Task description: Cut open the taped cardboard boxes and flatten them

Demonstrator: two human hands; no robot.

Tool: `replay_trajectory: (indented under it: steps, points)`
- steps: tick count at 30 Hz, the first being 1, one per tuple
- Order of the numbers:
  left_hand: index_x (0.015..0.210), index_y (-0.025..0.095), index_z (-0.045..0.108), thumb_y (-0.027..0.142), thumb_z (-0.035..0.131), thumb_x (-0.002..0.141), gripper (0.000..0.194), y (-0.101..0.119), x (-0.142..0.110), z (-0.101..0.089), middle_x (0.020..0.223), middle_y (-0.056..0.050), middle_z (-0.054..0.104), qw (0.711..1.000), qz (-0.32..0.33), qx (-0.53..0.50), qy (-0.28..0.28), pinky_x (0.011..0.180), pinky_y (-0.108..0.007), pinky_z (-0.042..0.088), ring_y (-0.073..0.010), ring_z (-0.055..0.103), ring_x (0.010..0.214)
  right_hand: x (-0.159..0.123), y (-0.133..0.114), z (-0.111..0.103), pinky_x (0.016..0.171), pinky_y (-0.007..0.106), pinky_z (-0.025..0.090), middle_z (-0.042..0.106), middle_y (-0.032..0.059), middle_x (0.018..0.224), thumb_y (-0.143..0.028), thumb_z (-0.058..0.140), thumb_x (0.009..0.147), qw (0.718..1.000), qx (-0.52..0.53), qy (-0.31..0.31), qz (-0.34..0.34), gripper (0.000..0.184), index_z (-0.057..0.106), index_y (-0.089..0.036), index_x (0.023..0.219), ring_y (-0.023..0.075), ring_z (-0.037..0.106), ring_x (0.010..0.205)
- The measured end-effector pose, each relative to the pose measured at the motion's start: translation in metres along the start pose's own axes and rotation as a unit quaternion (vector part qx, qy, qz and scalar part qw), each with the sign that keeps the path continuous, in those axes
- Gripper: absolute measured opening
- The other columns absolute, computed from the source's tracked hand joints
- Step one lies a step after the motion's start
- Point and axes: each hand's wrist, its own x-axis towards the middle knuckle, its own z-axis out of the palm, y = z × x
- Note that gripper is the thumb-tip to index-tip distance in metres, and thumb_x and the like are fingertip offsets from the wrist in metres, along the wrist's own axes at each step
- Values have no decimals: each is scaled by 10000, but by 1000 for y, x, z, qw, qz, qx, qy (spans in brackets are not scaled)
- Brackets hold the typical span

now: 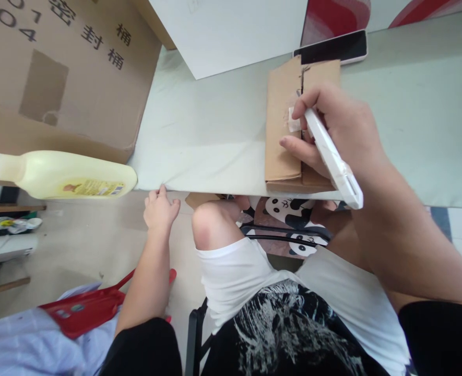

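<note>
A white box cutter (332, 156) is gripped in my right hand (342, 122), its thin blade tip pointing up and left over a small cardboard box (283, 130). The box lies on the table with a piece of clear tape (294, 120) on its top by the seam. My right thumb and fingers are close above the box; whether they touch it I cannot tell. At the table's front edge rests my left hand (160, 209), fingers apart and holding nothing.
Left of my left hand lies a pale yellow bottle (78, 175), beside a large cardboard carton (90, 99). A phone (332, 48) lies behind the small box, near a white box (238, 36). The pale green cloth (203, 130) covers the table.
</note>
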Motion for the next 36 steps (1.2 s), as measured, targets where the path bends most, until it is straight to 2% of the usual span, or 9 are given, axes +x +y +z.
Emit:
replay_trajectory:
  steps: [7,10,14,17,20,23,28,32,36]
  points:
    - [1581,73,429,321,487,932,698,-6,-1,2,1527,-266,512,999,37,37,11,1069,-600,530,-456,501,1385,-1,-2,-1,659,332,349,544,-43,699,-329,725,736,1000,4,11,-4,268,555,-275,936,170,451,605]
    - [1565,37,430,277,516,903,710,-5,-9,13,1537,-297,486,999,52,-9,11,1114,-637,477,-475,454,1423,-1,-2,-1,667,330,357,553,-39,709,-306,717,743,1000,2,9,1,255,553,-277,936,169,457,618]
    - [1236,186,728,250,634,803,448,-5,-17,31,1494,-210,574,986,61,-150,-31,1122,-634,461,-456,533,1360,0,-2,-1,666,327,356,549,-43,706,-281,719,743,1000,-2,5,-1,258,549,-280,936,164,449,616]
    - [1043,222,756,247,680,733,320,-12,-13,36,1264,-166,704,973,45,-226,-24,1011,-534,543,-371,680,1120,0,-3,-1,663,330,355,537,-46,698,-271,717,738,1000,-2,5,-1,261,539,-278,929,163,443,608]
    - [1033,206,687,278,634,736,311,-19,-7,29,1101,-129,711,938,30,-343,38,882,-418,570,-260,692,930,0,-4,-1,659,333,359,539,-45,696,-286,716,752,1000,-5,1,10,252,534,-282,926,164,440,604]
    - [976,210,615,349,624,735,278,-19,-6,17,941,-64,668,877,44,-472,78,700,-287,539,-158,622,754,0,-4,0,647,324,354,546,-53,691,-269,723,744,1000,-6,8,8,262,543,-286,935,158,444,597]
    - [795,204,579,364,772,610,311,-4,-15,5,721,13,574,799,69,-590,91,590,-225,454,-95,505,605,-2,-3,2,649,330,364,532,-61,673,-263,738,749,1000,-3,12,1,259,555,-288,932,155,436,585]
    - [722,194,578,351,807,573,316,3,-17,3,648,36,534,777,67,-617,103,577,-212,418,-80,477,579,-3,-1,0,639,320,351,515,-68,652,-270,737,747,1000,5,14,-3,255,559,-279,928,147,429,575]
    - [682,188,585,351,800,594,284,5,-16,1,601,43,526,779,64,-613,112,569,-212,411,-79,471,563,-4,-1,-1,631,312,340,524,-68,661,-271,731,742,1000,3,21,-2,255,567,-277,937,146,435,583]
